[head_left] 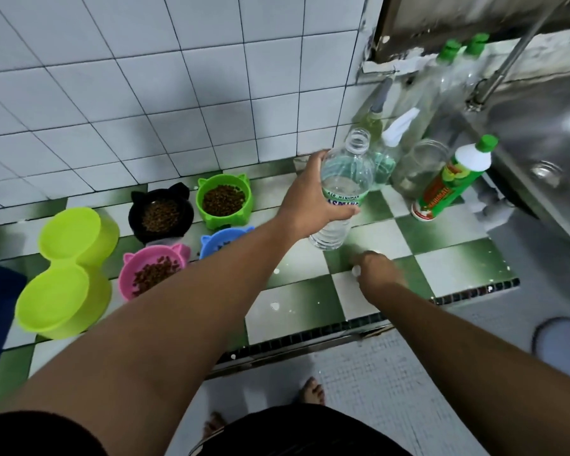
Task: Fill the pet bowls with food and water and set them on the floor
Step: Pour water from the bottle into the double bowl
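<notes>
My left hand (305, 200) grips an uncapped clear water bottle (344, 189) with a green label, holding it slightly tilted above the green-and-white checked counter (441, 258). My right hand (377, 268) rests on the counter below the bottle, pinching a small white cap (356, 270). At the left stand a black bowl (160, 213), a green bowl (223, 200) and a pink bowl (153, 273), each holding brown kibble. A blue bowl (222, 241) is partly hidden behind my left arm. A lime-green double bowl (66, 271) with nothing in it sits at the far left.
Behind the bottle stand a spray bottle (392, 149), a glass jar (418, 166), a green-capped dish soap bottle (454, 179) and taller bottles. A steel sink (547, 153) with a tap lies at the right. White tiled wall is behind. My bare feet show on the floor below.
</notes>
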{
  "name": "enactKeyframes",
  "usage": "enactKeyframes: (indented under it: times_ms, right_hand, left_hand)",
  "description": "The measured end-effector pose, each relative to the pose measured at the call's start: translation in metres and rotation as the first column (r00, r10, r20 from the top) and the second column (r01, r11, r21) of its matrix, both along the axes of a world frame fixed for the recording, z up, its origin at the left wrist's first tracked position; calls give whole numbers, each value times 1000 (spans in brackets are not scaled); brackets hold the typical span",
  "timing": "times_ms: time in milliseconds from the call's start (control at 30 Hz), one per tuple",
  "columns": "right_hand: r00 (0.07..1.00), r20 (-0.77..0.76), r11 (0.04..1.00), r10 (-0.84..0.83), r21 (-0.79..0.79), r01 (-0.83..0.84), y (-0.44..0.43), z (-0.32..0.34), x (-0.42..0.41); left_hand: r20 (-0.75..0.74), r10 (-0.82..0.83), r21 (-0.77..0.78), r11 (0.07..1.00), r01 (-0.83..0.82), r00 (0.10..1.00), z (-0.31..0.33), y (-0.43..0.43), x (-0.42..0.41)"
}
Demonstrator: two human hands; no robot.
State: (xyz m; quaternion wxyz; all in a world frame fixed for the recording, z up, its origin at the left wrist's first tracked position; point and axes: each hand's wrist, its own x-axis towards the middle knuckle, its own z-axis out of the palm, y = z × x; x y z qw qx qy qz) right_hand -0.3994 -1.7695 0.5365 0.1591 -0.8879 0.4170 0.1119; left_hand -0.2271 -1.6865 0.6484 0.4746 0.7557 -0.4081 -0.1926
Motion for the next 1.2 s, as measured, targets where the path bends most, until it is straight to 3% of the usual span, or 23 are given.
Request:
enactKeyframes:
  times_ms: [133,200,233,267,333,400,467,533,600,767,1033,1200]
  right_hand:
    - [995,102,1000,-4,-31,8,2,1,-1]
    - [948,316,998,-28,-49,46,0,13,0]
    - [883,462,994,-82,-27,106,0,25,3]
    - [777,607,982,-167,32,185,1,42,8]
    - [482,829,944,-285,154,293,0,84,24]
    - [203,937,924,-283,209,321,1,130,40]
    - [54,981,938,-184,159,307,6,169,52]
    - [48,997,965,-52,38,259,11,191,59]
    - [124,992,982,28,-50,183,10,195,65]
    - [293,956,994,30,-60,92,3,182,66]
    - [383,916,992,119,-127,-5,-2,187,65]
    - [341,940,1000,22,-26,8,-4,183,66]
  left_hand:
    - [14,-7,20,1000,7,1000,0,3,1]
    - [16,-4,27,1000,4,1000,-2,5,0]
    - [18,-1,25,1000,0,1000,-2,5,-1]
    - [17,3,24,1000,-3,1000,-3,6,-1]
    - [16,10,28,1000,-10,1000,-4,5,-2]
    - [14,13,22,1000,-13,1000,-4,5,-3]
    - [8,11,13,1000,-11,1000,-4,4,-3]
    - [-4,6,13,1000,-6,1000,-4,4,-3]
    - [-25,0,4,1000,1,1000,-4,4,-3]
    - [-34,-16,-7,1000,15,999,-5,6,0]
    - [-52,-27,-6,1000,27,998,-6,7,1]
    - [-55,-19,3,1000,19,998,-8,7,3]
